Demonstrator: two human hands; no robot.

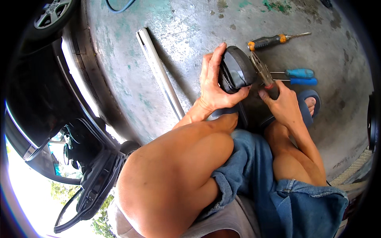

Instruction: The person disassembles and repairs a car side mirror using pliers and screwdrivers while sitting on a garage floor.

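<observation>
Left hand closed around a black housing, thumb on the near side and fingers up along the left; the grip wraps the body and leaves the right edge exposed, probably to steady the part against a tool. Housing sits off the floor, beyond the knees and roughly between the feet, where both hands reach it without stretching. Right hand closed on the pliers, low on the red-and-dark handles, which should give leverage; the head points far and left, just beside the housing's right edge. Whether the tips bite on anything: cannot tell. Orange-black screwdriver lies on the floor beyond the pliers, shank to the right. Light-blue screwdriver and blue screwdriver lie side by side, handles to the right; all three are on the right-hand side, likely for easy pick-up. Silver strip lies to the left, apart from the tools, presumably to keep it out of the working space.
</observation>
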